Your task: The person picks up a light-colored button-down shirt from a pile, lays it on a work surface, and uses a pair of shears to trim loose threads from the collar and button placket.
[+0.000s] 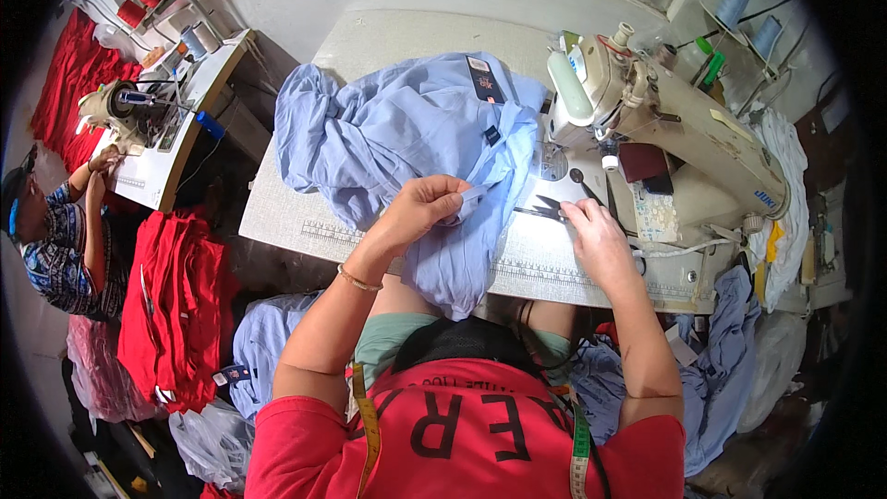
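Note:
A light blue shirt lies bunched on the sewing table, with a dark hang tag and a small dark label on it. My left hand is closed in a pinch on a folded edge of this shirt, near the table's front. To the right, my right hand grips a small pair of dark scissors. Their blades are parted and point left toward the shirt without touching my left hand. Part of the shirt hangs over the table edge onto my lap.
A sewing machine stands at the right, with blue thread cones behind. More blue garments are heaped below right. At left, another person works at a second machine, near a red garment pile.

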